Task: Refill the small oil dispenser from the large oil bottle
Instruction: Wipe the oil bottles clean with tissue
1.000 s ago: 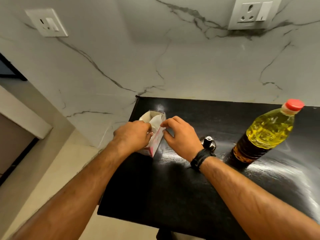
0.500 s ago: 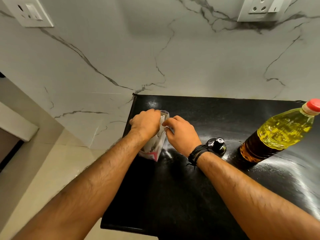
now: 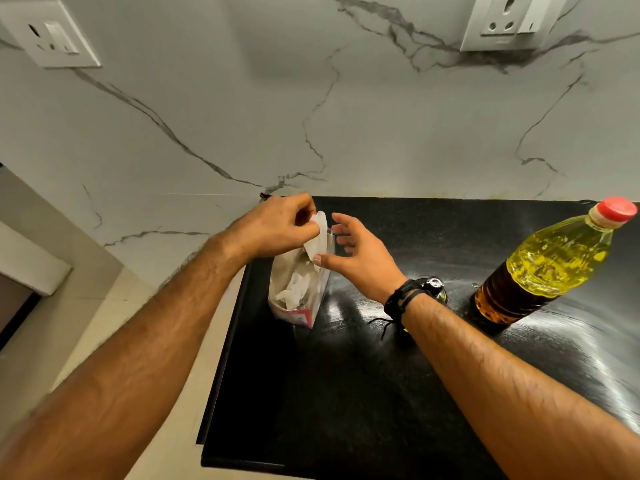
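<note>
The large oil bottle (image 3: 543,265) with a red cap stands at the right of the black counter (image 3: 346,393), about two-thirds full of yellow oil. The small oil dispenser (image 3: 435,285) is mostly hidden behind my right wrist; only its dark top shows. A tissue pack (image 3: 298,292) stands near the counter's left edge. My left hand (image 3: 277,226) pinches a white tissue (image 3: 320,237) above the pack. Just to the right of that tissue, my right hand (image 3: 360,254) is open with its fingers spread and its thumb at the pack's top edge.
A white marble-patterned wall rises behind the counter, with a socket plate (image 3: 509,22) at top right and another (image 3: 48,36) at top left. The counter's left edge (image 3: 225,341) drops off to a beige tiled floor.
My left hand has risen from the pack's opening, drawing a tissue up out of it. My right hand has let go of the pack's top and spread its fingers.
</note>
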